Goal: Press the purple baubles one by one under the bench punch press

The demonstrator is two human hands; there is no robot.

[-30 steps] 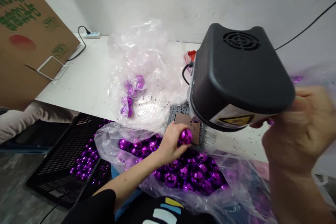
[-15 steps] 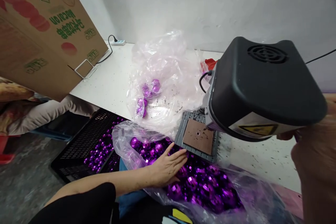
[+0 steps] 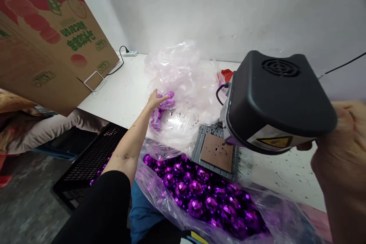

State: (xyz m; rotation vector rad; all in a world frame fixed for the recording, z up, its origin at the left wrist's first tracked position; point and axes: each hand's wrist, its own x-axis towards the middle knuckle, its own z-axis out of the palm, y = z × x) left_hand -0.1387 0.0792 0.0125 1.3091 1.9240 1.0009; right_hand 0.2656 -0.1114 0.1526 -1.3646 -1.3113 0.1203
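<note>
My left hand [image 3: 156, 101] reaches forward into the clear plastic bag [image 3: 183, 80] on the white table, its fingers on a small cluster of purple mirror balls [image 3: 166, 101] there. Whether it grips one I cannot make out. My right hand [image 3: 340, 148] is close to the camera at the right, blurred, fingers curled beside the black machine head [image 3: 274, 99]; a hint of purple shows by its fingertips. Under the machine head lies a grey plate with a brown pad [image 3: 216, 152]. In front, an open plastic bag holds several purple mirror balls [image 3: 200, 194].
A large cardboard box [image 3: 48, 38] leans at the left over the table edge. A black plastic crate [image 3: 85, 164] with more purple balls sits on the floor. A power strip [image 3: 130, 53] and cable lie at the table's back. A red item [image 3: 227, 74] shows behind the machine.
My left hand held a ball at the brown pad, then dipped into the near bag, and now stretches out to the far bag. The view has shifted slightly.
</note>
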